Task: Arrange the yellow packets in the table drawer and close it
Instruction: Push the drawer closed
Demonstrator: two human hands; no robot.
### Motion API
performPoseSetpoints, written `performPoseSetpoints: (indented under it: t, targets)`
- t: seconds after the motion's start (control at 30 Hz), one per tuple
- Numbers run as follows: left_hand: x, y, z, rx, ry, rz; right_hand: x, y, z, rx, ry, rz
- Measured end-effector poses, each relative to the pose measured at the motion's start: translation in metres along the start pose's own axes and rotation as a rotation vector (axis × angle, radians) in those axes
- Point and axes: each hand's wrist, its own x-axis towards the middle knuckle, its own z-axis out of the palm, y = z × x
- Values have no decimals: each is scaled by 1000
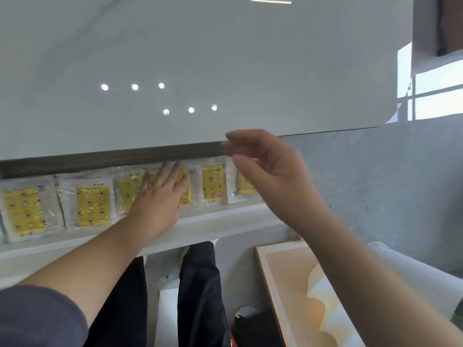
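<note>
Several yellow packets (93,206) in clear wrappers lie side by side in a row inside the open white drawer (220,222), under the edge of the glossy white tabletop (200,71). My left hand (160,196) lies flat with straight fingers on the packets near the middle of the row. My right hand (260,161) hovers above the right end of the row, at the table's edge, fingers loosely bent and holding nothing. It hides part of the rightmost packet (244,187).
My legs in dark trousers (200,291) stand below the drawer front. A framed picture (300,296) leans on the floor to the right, beside a white ribbed appliance (413,274). A grey floor lies to the right of the table.
</note>
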Motion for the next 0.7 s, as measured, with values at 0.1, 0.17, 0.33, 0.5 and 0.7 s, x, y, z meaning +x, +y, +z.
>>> performPoseSetpoints:
  t: [0.1, 0.17, 0.33, 0.5, 0.7]
  targets:
    - [0, -5, 1, -11, -116, -41, -26, -67, -27, 452, 94, -188]
    - [-3, -5, 2, -49, -117, -40, -35, -83, -36, 540, 126, -240]
    - [-41, -7, 7, -262, -139, 86, -65, 4, 25, 195, 103, 597]
    - [-80, -13, 18, -221, -238, 149, -72, 74, 81, 419, 139, 1135]
    - [-80, -13, 18, -94, -73, 122, -43, 90, 100, 627, 385, 1144]
